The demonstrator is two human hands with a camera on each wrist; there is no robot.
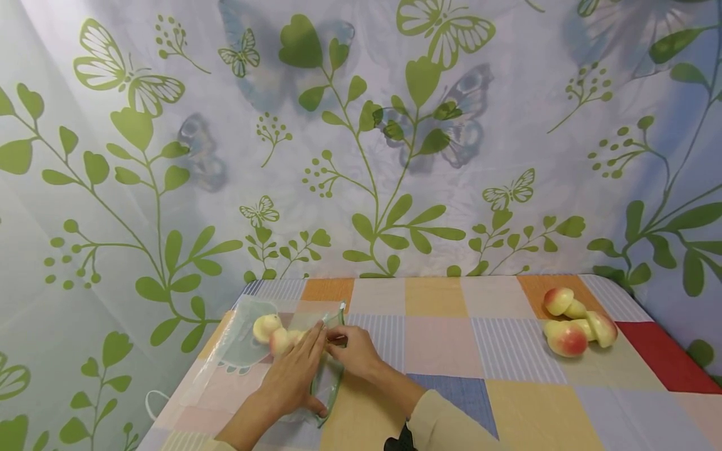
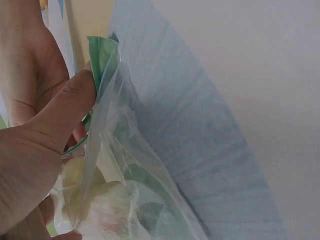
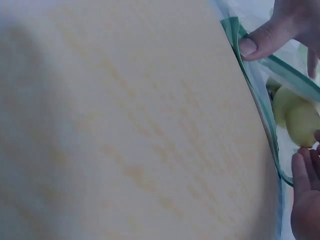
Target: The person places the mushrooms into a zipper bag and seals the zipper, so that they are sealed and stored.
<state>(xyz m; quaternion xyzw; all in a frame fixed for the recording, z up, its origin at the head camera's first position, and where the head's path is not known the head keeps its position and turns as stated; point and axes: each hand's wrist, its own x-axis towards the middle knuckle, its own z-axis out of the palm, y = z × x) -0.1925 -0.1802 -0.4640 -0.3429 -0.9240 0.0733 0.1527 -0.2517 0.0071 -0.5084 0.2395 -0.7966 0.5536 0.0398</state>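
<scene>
A clear zip bag (image 1: 225, 369) with a green-edged mouth lies on the left of the table. Inside it show pale yellow, red-blushed mushroom-shaped pieces (image 1: 267, 329). My left hand (image 1: 293, 373) lies over the bag with long, straight fingers, its thumb (image 3: 260, 44) pressing on the green zip strip (image 2: 101, 55) at the near corner and spreading the mouth. From the right, my right hand (image 1: 358, 354) reaches into the mouth. Its fingertips (image 3: 300, 172) pinch the end of a round, pale yellow piece (image 3: 300, 122), partly hidden by the hands.
Several more red-and-yellow mushroom-shaped pieces (image 1: 583, 329) lie grouped on the far right. A patchwork cloth (image 1: 440, 344) covers the table. Behind it hangs a curtain (image 1: 395, 188) with leaves and butterflies. A white loop (image 1: 152, 401) hangs by the left edge.
</scene>
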